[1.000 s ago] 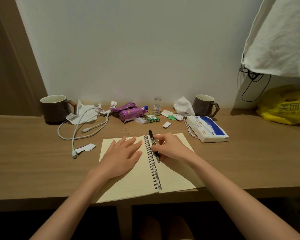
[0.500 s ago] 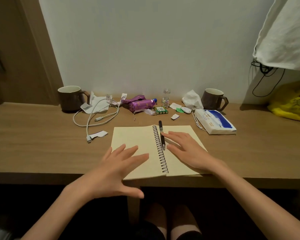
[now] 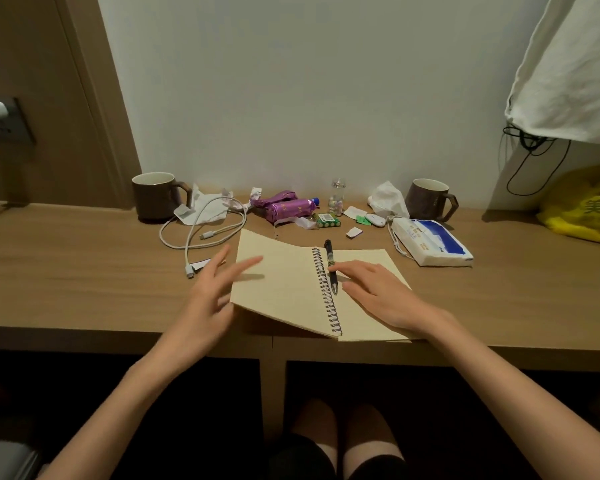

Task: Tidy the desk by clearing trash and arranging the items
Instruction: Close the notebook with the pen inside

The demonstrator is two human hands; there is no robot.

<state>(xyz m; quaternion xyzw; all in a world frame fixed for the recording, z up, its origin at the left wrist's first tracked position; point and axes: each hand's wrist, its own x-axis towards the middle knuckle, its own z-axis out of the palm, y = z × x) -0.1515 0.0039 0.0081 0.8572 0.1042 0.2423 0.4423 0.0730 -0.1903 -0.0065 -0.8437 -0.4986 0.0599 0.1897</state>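
Observation:
An open spiral notebook (image 3: 284, 285) with cream pages lies at the desk's (image 3: 84, 271) front edge. Its left half is tilted up off the wood, and my left hand (image 3: 212, 299) holds that half at its left edge, fingers spread and blurred. My right hand (image 3: 378, 296) lies flat on the right page, one fingertip touching a black pen (image 3: 329, 261) that rests beside the spiral. Behind the notebook lie purple wrappers (image 3: 286, 207), green batteries (image 3: 326, 220), a small bottle (image 3: 336, 197), paper scraps (image 3: 354, 232) and a crumpled tissue (image 3: 387, 199).
A brown mug (image 3: 155, 195) stands at the back left beside crumpled white paper (image 3: 207, 209) and a looped white cable (image 3: 205, 233). A second mug (image 3: 426, 199) and a tissue pack (image 3: 430, 245) sit to the right. A yellow bag (image 3: 586, 209) lies far right.
My left hand came off the left page, moved to the notebook's left edge and raised that half. My right hand let go of the pen and flattened on the right page.

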